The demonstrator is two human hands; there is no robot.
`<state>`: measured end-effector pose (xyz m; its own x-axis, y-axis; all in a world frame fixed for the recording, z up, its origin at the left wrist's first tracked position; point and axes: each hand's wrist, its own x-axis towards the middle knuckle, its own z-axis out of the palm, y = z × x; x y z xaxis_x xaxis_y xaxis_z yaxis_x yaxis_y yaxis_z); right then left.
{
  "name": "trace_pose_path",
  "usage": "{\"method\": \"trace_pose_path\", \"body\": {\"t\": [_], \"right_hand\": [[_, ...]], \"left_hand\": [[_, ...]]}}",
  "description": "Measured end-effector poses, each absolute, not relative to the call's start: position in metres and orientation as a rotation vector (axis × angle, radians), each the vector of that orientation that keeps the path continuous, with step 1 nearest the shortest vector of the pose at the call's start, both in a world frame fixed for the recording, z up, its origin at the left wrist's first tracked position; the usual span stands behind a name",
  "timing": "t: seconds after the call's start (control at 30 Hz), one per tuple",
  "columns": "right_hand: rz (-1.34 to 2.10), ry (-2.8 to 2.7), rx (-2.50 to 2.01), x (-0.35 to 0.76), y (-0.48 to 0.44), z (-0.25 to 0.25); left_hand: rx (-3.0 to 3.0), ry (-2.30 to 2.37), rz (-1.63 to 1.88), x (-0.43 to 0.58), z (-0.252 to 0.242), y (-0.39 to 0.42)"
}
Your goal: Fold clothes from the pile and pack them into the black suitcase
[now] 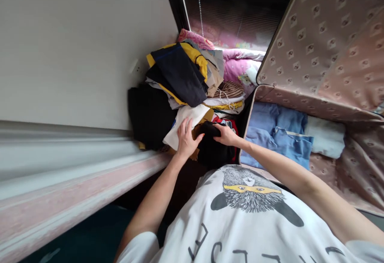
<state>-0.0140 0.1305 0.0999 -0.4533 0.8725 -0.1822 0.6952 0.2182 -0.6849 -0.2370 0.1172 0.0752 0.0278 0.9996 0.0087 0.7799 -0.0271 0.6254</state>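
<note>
A heap of clothes lies in front of me. My left hand (pixel 187 138) rests on a white folded cloth (pixel 192 116), fingers spread, its thumb reaching toward a black garment (pixel 211 145). My right hand (pixel 227 135) is closed on the upper edge of that black garment, thumb and fingers pinching the fabric. Brown cloth (pixel 208 116) shows behind the two hands. Farther back, a dark navy garment (pixel 180 73) lies on top of yellow clothing (pixel 196 58). A large black garment (pixel 151 115) spreads out left of the white cloth.
To the right stands an opened patterned fabric storage box (pixel 324 91) with folded blue clothes (pixel 274 131) and a pale roll (pixel 325 137) inside. A white wall (pixel 75 47) with a socket (pixel 136 69) rises on the left. Pink bedding (pixel 240 69) lies by the blinds at the back.
</note>
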Motion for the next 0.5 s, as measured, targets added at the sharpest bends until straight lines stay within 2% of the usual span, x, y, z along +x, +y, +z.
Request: {"method": "trace_pose_path", "body": {"t": [0.1, 0.23, 0.37, 0.5], "right_hand": [[1.108, -2.249, -1.338, -0.018, 0.138, 0.122], [1.563, -2.086, -0.874, -0.012, 0.128, 0.153], [2.038, -1.397, -0.678, -0.006, 0.107, 0.169], [2.177, -0.8, -0.766, 0.013, 0.091, 0.182]], "left_hand": [[1.71, 1.591, 0.742, -0.226, 0.079, 0.095], [1.395, 1.447, 0.524, -0.242, 0.081, 0.079], [1.376, 1.501, 0.385, -0.232, 0.082, 0.078], [1.442, 1.528, 0.389, -0.166, 0.099, 0.072]]}}
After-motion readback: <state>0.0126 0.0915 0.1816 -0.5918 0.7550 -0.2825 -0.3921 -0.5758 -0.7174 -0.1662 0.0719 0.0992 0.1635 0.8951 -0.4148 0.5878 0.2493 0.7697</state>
